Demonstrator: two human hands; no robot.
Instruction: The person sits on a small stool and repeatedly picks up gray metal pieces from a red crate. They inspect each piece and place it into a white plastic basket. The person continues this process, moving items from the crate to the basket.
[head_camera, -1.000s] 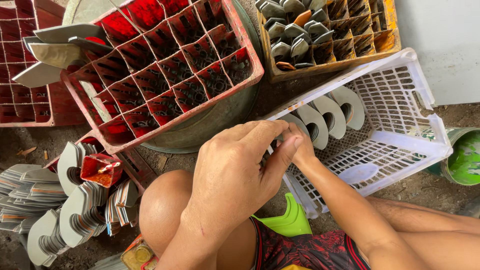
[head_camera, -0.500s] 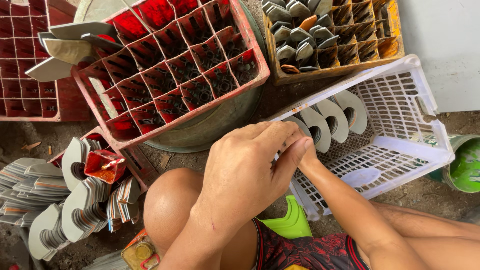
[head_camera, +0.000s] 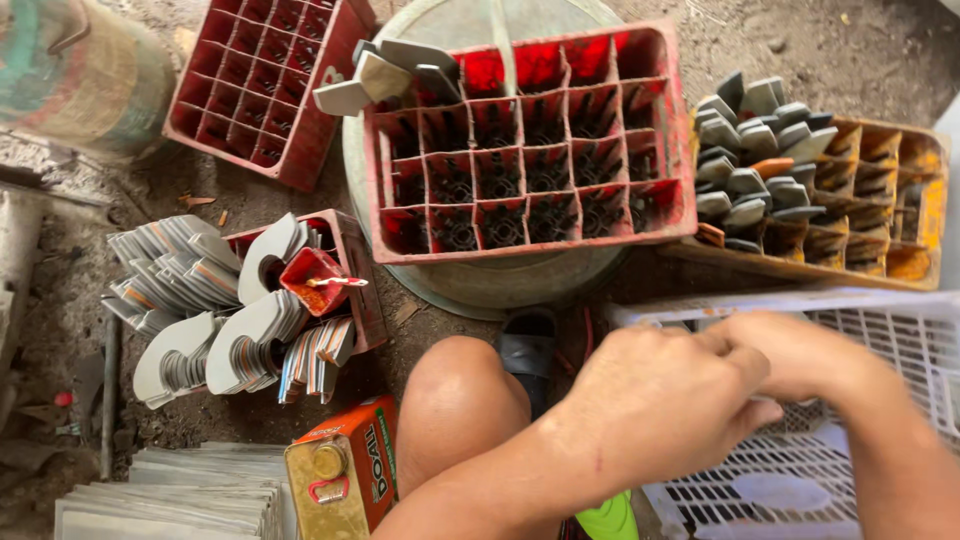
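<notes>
My left hand (head_camera: 660, 400) and my right hand (head_camera: 805, 355) meet fingertip to fingertip over the near rim of a white plastic basket (head_camera: 800, 475). The fingers of both are curled in, and whatever lies between them is hidden. My left forearm crosses over my bare knee (head_camera: 460, 400). Beyond the hands a red divided crate (head_camera: 520, 250) rests on a round metal basin (head_camera: 480, 285), with dark material in its cells and a few grey pieces (head_camera: 385, 70) at its far left corner.
A yellow divided crate (head_camera: 930, 200) at the right holds several grey pieces (head_camera: 760, 140). A second red crate (head_camera: 270, 80) lies at the back left. Curved grey pieces (head_camera: 180, 270) stack around a small red crate (head_camera: 350, 260). An orange tin can (head_camera: 335, 480) and flat grey sheets (head_camera: 170, 495) lie near my knee.
The view has swung left and down, so the crates sit further right in the picture. My hands stay joined over the basket; the curved grey pieces in it are hidden.
</notes>
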